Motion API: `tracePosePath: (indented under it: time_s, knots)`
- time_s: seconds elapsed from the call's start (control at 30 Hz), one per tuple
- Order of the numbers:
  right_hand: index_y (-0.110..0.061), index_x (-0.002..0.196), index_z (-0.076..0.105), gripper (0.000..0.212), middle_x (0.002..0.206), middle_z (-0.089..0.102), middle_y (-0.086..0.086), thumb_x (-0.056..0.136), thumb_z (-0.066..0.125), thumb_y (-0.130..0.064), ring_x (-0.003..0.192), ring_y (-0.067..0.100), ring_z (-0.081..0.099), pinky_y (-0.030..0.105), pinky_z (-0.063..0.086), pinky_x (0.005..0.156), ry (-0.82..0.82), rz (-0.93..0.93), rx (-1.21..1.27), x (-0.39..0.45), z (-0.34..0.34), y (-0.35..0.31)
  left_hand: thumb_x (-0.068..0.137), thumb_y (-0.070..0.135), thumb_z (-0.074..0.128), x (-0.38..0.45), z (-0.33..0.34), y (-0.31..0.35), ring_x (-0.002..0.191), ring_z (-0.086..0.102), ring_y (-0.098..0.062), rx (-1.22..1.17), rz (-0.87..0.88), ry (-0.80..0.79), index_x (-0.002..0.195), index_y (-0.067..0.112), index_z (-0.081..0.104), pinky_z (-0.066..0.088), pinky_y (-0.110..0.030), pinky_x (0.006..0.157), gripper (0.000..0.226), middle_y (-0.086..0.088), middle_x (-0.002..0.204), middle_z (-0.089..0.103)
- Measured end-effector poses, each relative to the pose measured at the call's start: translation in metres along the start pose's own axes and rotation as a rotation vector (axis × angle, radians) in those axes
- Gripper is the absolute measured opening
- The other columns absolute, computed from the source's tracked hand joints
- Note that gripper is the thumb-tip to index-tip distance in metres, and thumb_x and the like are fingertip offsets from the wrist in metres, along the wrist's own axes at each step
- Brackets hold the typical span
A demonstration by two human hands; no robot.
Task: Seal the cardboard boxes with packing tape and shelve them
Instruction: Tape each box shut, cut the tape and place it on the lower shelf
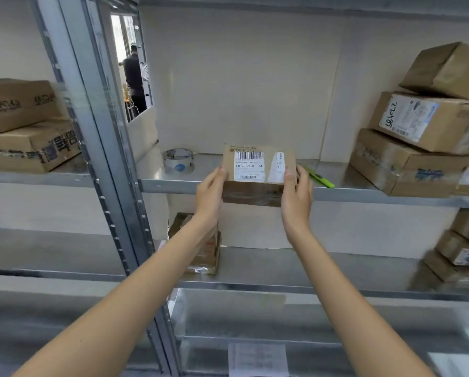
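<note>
A small brown cardboard box (257, 170) with a white barcode label on top is at the front edge of a metal shelf (173, 183). My left hand (210, 189) grips its left end, and my right hand (295, 191) grips its right end. The box's near part hangs over the shelf edge. Left of the box, a roll of packing tape (178, 160) stands on the same shelf. Whether the box touches the shelf I cannot tell.
A green cutter (319, 176) lies right of the box. Stacked cardboard boxes (418, 148) fill the shelf's right end, more boxes (23, 126) sit in the left bay. A taped box (203, 248) stands on the lower shelf. Grey uprights (105, 159) divide the bays.
</note>
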State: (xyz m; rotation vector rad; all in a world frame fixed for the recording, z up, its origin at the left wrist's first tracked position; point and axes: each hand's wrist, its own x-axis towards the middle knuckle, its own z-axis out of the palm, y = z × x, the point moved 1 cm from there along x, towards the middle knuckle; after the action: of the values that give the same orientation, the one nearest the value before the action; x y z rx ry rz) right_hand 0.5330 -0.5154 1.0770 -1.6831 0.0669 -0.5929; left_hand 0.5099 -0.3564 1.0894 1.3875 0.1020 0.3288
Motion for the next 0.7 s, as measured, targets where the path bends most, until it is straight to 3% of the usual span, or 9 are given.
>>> tracePosePath:
  time_s: [0.07,0.2,0.33,0.5,0.7]
  knots:
    - [-0.019,0.143,0.042,0.045,0.141,0.043,0.003,0.102,0.040,-0.038,0.132,0.021,0.037,0.042,0.031,0.111,0.027,0.005,0.015,-0.025,0.004,0.007,0.102,0.029,0.048,-0.020,-0.014,-0.011,0.125,0.054,-0.013,0.026,0.050,0.007,0.139,0.015,0.054,0.042,-0.029,0.109,0.040,0.000,0.136,0.060]
    - [-0.023,0.137,0.047,0.047,0.131,0.049,-0.001,0.097,0.040,-0.046,0.126,0.017,0.041,0.036,0.034,0.107,0.044,0.020,0.050,-0.070,0.016,0.025,0.103,0.027,0.046,-0.047,-0.040,-0.035,0.121,0.054,-0.003,0.068,0.086,0.061,0.140,0.013,0.052,0.041,-0.004,0.093,0.040,0.009,0.135,0.056]
    - [-0.021,0.140,0.045,0.041,0.136,0.048,0.000,0.102,0.043,-0.036,0.129,0.019,0.038,0.036,0.034,0.106,0.040,0.125,-0.005,-0.095,0.020,0.054,0.103,0.032,0.045,-0.054,-0.057,-0.069,0.131,0.046,-0.011,0.088,-0.045,0.041,0.141,0.017,0.051,0.035,-0.026,0.111,0.042,0.004,0.140,0.055]
    - [-0.023,0.138,0.047,0.042,0.140,0.045,0.000,0.100,0.043,-0.041,0.128,0.022,0.043,0.046,0.036,0.110,0.023,0.283,-0.059,-0.109,0.021,0.108,0.104,0.042,0.037,-0.055,-0.061,-0.114,0.121,0.046,-0.008,0.137,-0.243,-0.012,0.140,0.027,0.052,0.031,-0.025,0.102,0.041,0.013,0.130,0.056]
    - [-0.018,0.141,0.045,0.046,0.142,0.044,0.006,0.102,0.038,-0.040,0.127,0.024,0.045,0.046,0.036,0.109,0.003,0.436,-0.114,-0.104,0.023,0.169,0.106,0.036,0.035,-0.037,-0.055,-0.170,0.134,0.044,-0.019,0.196,-0.460,-0.089,0.144,0.017,0.047,0.031,-0.037,0.116,0.044,0.002,0.143,0.052]
